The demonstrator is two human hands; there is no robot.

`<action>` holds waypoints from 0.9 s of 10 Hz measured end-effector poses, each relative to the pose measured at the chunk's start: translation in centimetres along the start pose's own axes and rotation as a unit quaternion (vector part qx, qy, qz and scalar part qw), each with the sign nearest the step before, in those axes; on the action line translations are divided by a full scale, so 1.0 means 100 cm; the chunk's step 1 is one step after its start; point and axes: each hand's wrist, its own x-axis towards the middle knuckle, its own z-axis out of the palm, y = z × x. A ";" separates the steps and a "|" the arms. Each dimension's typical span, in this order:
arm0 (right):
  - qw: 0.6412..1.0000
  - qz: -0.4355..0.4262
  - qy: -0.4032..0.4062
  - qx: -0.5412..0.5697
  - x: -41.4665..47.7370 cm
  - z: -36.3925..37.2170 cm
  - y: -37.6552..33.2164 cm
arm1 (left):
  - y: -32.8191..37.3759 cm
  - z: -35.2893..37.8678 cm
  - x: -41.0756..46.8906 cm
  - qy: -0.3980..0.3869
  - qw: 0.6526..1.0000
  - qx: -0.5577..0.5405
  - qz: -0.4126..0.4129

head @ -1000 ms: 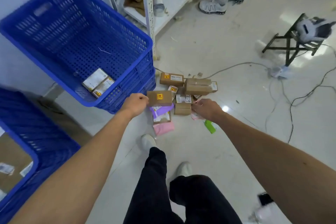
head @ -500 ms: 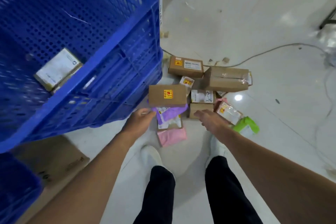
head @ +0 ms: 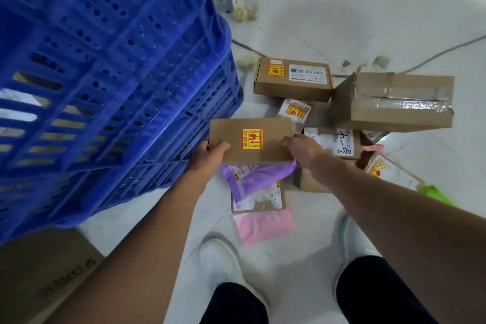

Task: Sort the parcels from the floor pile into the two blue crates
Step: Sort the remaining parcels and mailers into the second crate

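I have both hands on the flat cardboard box (head: pixel 252 139) with the yellow-and-red sticker, the nearest box of the floor pile. My left hand (head: pixel 210 156) closes on its near-left corner, thumb lying on top. My right hand (head: pixel 302 148) curls over its right edge, fingers touching the top, though I cannot tell whether it has a firm grip underneath. The box lies with its long side running left to right between my hands, resting partly on a purple mailer bag (head: pixel 255 176). What matters next is that the blue crate (head: pixel 118 87) stands immediately to the left, its wall just beside the box's left end and rising well above it. I judge the box has to lift up, then swing left over the rim, with my left hand leading.
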 end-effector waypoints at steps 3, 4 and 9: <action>0.998 0.052 0.004 0.043 -0.055 -0.027 -0.011 | 0.015 -0.008 -0.057 -0.024 1.000 0.001 -0.017; 0.998 0.042 -0.009 0.048 -0.097 -0.046 -0.020 | 0.035 -0.025 -0.101 -0.037 0.999 -0.010 -0.013; 0.998 -0.043 -0.028 -0.031 -0.372 -0.179 -0.082 | 0.132 -0.120 -0.396 -0.004 0.995 -0.096 0.018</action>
